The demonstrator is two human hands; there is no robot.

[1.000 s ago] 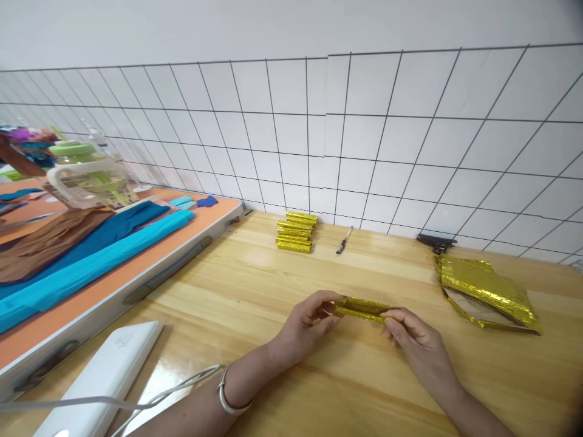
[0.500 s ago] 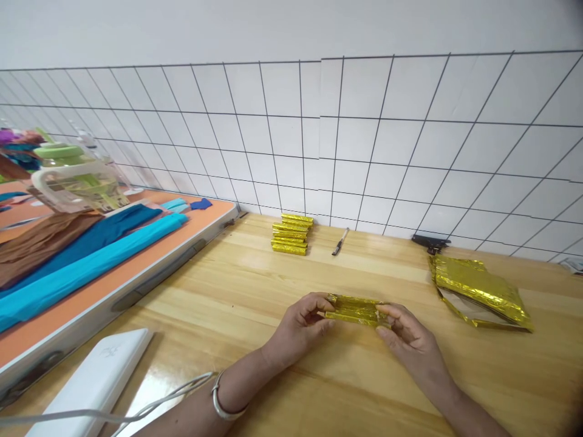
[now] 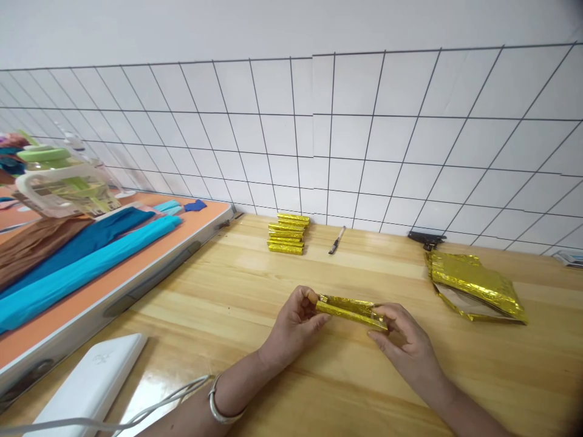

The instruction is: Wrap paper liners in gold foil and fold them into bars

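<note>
Between my hands is a folded strip of gold foil paper, its two long edges turned up like a shallow trough. My left hand pinches the strip's left end, and a bangle circles that wrist. At the other end my right hand grips the foil with thumb and fingers. Several folded gold foil pieces lie stacked in a row farther back on the table. To the right rests a pile of gold foil sheets, with a pale underside showing at its near edge.
A pen lies near the wall, and a black clip-like object sits behind the foil pile. On the left are a white power bank with a cable, and an orange board bearing blue and brown cloth.
The near edge of the foil strip has come up and the strip slants more, its right end lower. Both hands still hold its ends. The view has shifted slightly right.
</note>
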